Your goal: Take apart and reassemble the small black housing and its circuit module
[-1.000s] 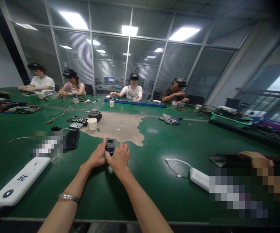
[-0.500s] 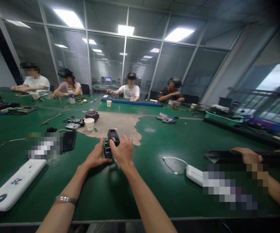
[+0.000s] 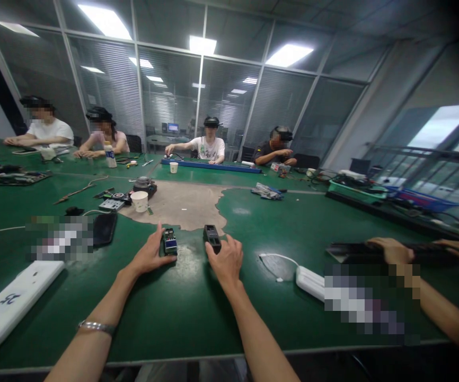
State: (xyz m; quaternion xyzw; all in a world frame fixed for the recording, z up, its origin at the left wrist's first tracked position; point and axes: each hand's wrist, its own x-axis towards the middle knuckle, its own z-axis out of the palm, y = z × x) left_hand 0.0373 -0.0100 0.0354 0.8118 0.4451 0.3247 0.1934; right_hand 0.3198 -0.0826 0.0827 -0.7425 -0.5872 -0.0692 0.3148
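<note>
Between thumb and fingers, my left hand grips a small circuit-board module with a blue part on its face, low over the green table. To its right, my right hand is closed on a black plastic housing with openings in its top. A gap of bare tabletop separates the two pieces. The undersides of both are out of sight.
A paper cup and electronic parts lie beyond my left hand, near a dark phone. A white power bank with a cable lies right. A neighbour's hand rests on a black bar. Several people sit across.
The black housing has come away from the circuit-board module. My right hand has carried it to the right, while my left hand keeps the module. The whole view has shifted slightly.
</note>
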